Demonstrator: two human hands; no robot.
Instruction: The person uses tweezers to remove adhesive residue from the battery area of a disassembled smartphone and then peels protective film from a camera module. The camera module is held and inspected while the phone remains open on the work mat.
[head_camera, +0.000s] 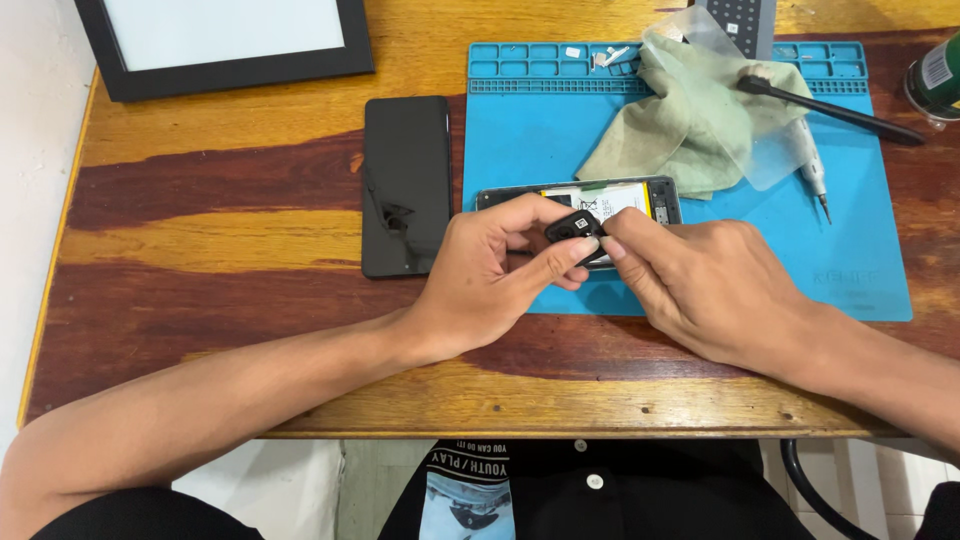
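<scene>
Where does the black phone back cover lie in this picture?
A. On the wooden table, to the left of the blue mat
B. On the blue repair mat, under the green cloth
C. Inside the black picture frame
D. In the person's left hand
A: the black back cover lies flat on the wooden table, just left of the blue repair mat, untouched by either hand.

Your left hand (490, 270) and right hand (700, 285) are bare, with no gloves, rings, watch or bracelet at the wrists. Both forearms run uncovered back from the hands to the lower corners of the view, no sleeves reaching them. Below the hands, at the near edge, you wear a black top (560, 490) with small pale buttons down its middle and a light-blue printed panel under a line of white lettering.
</scene>
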